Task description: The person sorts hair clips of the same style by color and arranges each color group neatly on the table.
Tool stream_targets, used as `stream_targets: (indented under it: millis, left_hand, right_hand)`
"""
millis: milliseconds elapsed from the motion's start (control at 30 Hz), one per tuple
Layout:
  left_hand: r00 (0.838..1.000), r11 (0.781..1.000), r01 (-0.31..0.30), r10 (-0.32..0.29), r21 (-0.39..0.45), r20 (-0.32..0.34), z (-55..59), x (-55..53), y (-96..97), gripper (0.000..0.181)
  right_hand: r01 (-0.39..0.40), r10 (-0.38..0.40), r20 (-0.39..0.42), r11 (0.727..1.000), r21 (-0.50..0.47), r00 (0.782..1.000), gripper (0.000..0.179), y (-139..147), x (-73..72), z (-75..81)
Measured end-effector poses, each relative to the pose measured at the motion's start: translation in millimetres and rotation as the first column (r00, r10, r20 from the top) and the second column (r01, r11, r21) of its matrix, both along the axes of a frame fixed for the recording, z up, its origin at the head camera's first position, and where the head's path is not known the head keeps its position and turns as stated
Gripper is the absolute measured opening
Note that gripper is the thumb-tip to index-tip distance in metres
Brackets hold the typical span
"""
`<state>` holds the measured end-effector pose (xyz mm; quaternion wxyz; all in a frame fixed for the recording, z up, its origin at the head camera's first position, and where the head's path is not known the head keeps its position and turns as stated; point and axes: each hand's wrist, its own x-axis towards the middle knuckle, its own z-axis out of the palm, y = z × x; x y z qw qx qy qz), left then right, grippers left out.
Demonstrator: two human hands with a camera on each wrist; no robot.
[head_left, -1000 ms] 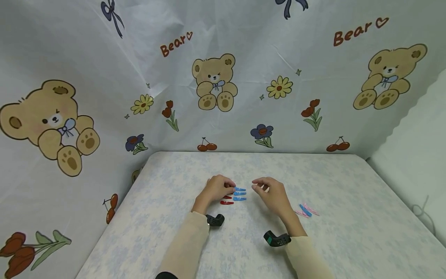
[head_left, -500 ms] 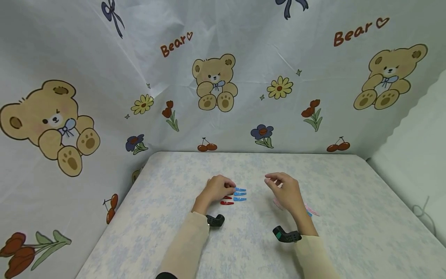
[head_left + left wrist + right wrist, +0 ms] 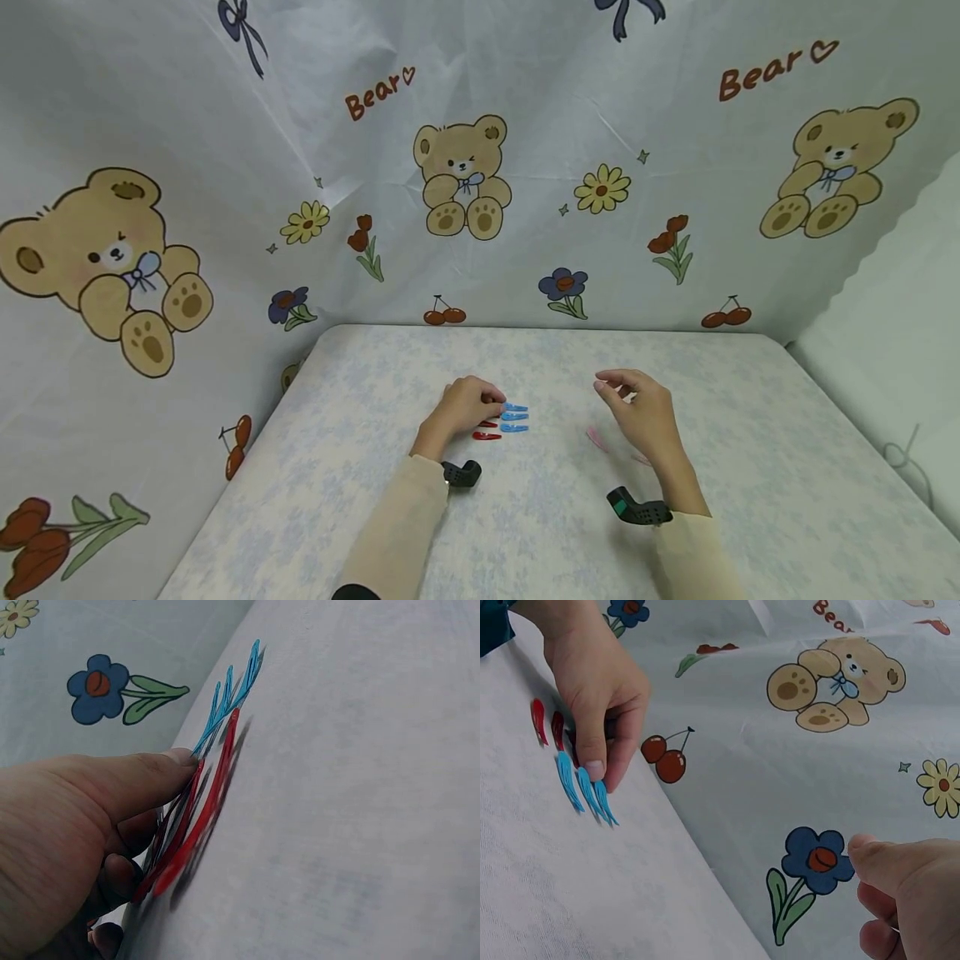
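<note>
Three blue snap hair clips (image 3: 514,428) lie in a row on the table, with red snap hair clips (image 3: 487,436) beside their left ends. My left hand (image 3: 467,406) is down over the row, its thumb and finger pinching the end of the farthest blue clip (image 3: 217,701). In the left wrist view its fingers partly hide the red clips (image 3: 195,825). My right hand (image 3: 643,412) is raised over the table to the right, fingers loosely bent and thumb apart from them, holding nothing. Below it lie pink hair clips (image 3: 596,438), partly covered by the forearm.
The table (image 3: 555,533) has a pale cloth with blue mottling. A curtain (image 3: 525,200) printed with bears and flowers hangs behind its far edge and along the left side. A thin cord (image 3: 907,458) hangs at the right.
My right hand has moved right, away from the blue clips, and its arm now covers the loose blue clip at the right. The left hand has stayed in place.
</note>
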<state>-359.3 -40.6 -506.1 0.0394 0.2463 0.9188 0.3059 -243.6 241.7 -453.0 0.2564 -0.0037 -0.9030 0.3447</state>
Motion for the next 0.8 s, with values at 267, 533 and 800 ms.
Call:
stream_targets:
  millis: [267,533,800]
  left_hand:
    - [1.0,1.0,-0.001,0.001,-0.016,-0.013,0.0,-1.2,0.7,0.012]
    - [1.0,1.0,0.007,-0.007,-0.013,-0.017,-1.8,-0.6,3.1,0.011]
    - [1.0,1.0,-0.003,0.003,-0.012,-0.019,0.5,0.4,2.2,0.012]
  right_hand:
    - [0.052,-0.052,0.019,0.998,0.036,0.998,0.023,19.8,8.7,0.6]
    - [0.109,-0.111,0.064,0.993,0.039,0.992,0.028,45.1,24.8,2.0]
    - [0.139,-0.145,0.097,0.988,0.064,0.985,0.031,66.1,33.3,0.1]
